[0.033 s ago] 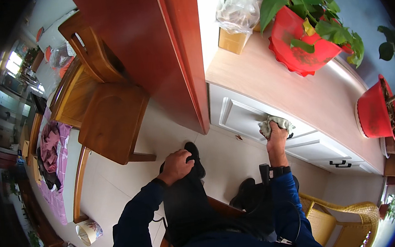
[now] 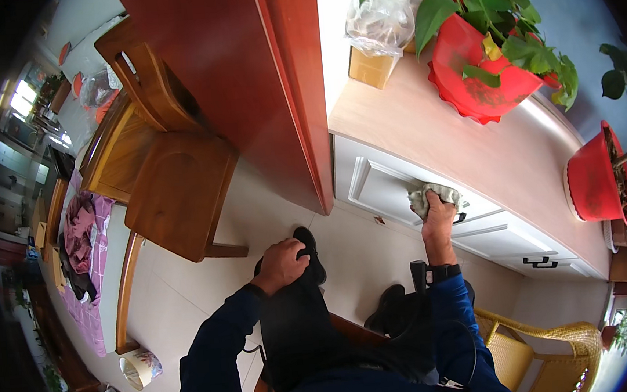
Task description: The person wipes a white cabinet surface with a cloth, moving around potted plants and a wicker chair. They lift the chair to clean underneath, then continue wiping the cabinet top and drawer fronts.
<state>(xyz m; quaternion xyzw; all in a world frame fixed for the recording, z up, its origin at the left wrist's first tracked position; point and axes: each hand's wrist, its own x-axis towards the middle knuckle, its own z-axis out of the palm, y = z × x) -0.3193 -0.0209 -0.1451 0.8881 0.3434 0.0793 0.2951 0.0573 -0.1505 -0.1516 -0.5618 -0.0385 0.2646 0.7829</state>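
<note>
My right hand [image 2: 439, 223] is closed on a crumpled pale grey-green cloth [image 2: 431, 195]. It presses the cloth against the white panelled front of a low cabinet [image 2: 382, 183], beside a dark handle [image 2: 459, 218]. Lower down to the left, my left hand [image 2: 282, 265] rests on my left knee, its fingers bent over it and no object seen in them. The undersides of those fingers are hidden.
A reddish-brown door [image 2: 230, 77] stands left of the cabinet, near a wooden chair [image 2: 180, 192]. Red plant pots [image 2: 465, 66] and a plastic-covered box [image 2: 373, 66] sit on the cabinet top. A wicker chair [image 2: 561, 346] is at lower right; a small bin [image 2: 141, 368] stands at left.
My right hand and the cloth have shifted very slightly left along the cabinet front. My left hand stays on the knee.
</note>
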